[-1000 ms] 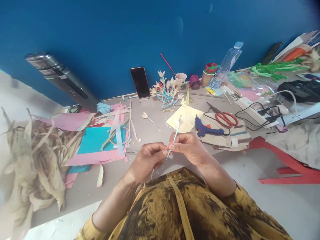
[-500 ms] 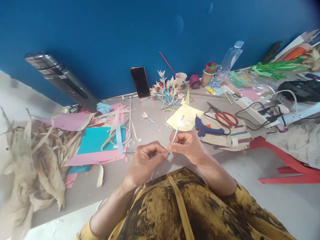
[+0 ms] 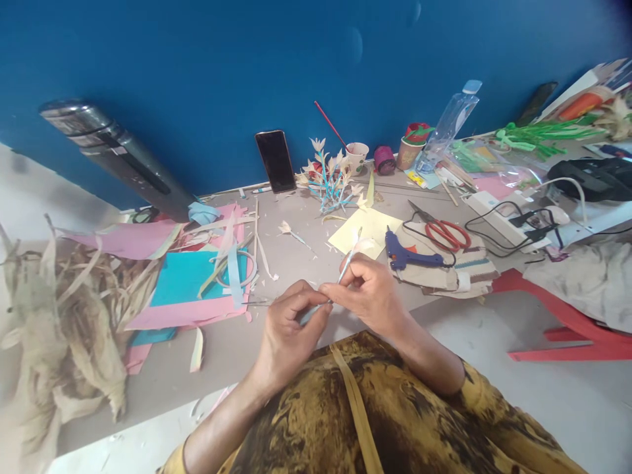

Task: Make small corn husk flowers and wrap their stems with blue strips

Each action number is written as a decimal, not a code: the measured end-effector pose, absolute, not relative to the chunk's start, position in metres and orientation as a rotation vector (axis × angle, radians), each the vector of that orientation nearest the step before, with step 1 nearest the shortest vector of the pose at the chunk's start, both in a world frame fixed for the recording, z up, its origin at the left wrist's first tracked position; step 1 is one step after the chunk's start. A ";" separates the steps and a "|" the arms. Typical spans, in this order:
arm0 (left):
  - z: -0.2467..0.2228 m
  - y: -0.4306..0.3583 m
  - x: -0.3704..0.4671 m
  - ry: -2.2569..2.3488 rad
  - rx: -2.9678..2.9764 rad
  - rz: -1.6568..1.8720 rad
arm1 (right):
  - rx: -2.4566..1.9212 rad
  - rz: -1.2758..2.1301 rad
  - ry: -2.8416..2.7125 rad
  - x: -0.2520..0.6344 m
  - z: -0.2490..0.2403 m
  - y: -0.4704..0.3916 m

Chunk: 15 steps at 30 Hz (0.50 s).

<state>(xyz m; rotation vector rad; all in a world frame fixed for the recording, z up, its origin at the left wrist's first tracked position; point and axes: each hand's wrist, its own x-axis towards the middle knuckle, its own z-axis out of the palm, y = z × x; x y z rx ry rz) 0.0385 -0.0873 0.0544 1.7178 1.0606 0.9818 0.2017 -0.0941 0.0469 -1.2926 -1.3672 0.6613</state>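
Observation:
Both my hands meet over the table's front edge, working on a small handmade flower with a pale head and a light-blue wrapped stem (image 3: 346, 261). My right hand (image 3: 370, 289) pinches the stem, the flower head pointing away from me. Thumb and fingertips of my left hand (image 3: 296, 319) are closed on the stem's lower end, close to the right fingertips. Just beyond lies a pale yellow paper sheet (image 3: 372, 227). A similar finished-looking flower (image 3: 293, 232) rests on the table to the left, and a bunch of flowers with blue stems (image 3: 328, 181) stands behind.
To the right, a blue glue gun (image 3: 412, 255) and red-handled scissors (image 3: 447, 235) lie on a folded cloth. At left are pink and turquoise papers (image 3: 190, 280) and dried husks (image 3: 89, 329). A phone (image 3: 276, 161), a paper cup (image 3: 357, 158) and a plastic bottle (image 3: 451, 125) stand along the wall.
My left fingers have shifted and the left hand is turned slightly more upright. My right hand has moved slightly, with its thumb reaching further left. The stem stays between the hands.

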 end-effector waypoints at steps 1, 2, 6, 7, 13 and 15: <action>0.054 -0.086 0.038 1.066 1.672 0.974 | -1.295 0.686 -1.350 0.202 0.046 -0.094; 0.053 -0.085 0.037 1.063 1.604 0.954 | -1.284 0.750 -1.333 0.204 0.045 -0.093; 0.045 -0.081 0.035 0.939 1.136 0.768 | -1.038 1.258 -1.358 0.214 0.043 -0.091; 0.043 -0.081 0.035 0.906 1.017 0.724 | -0.959 1.352 -1.383 0.216 0.043 -0.091; 0.036 -0.082 0.038 0.906 0.948 0.768 | -0.996 1.342 -1.259 0.214 0.036 -0.090; 0.038 -0.083 0.038 0.944 1.100 0.837 | -1.049 1.296 -1.215 0.210 0.034 -0.091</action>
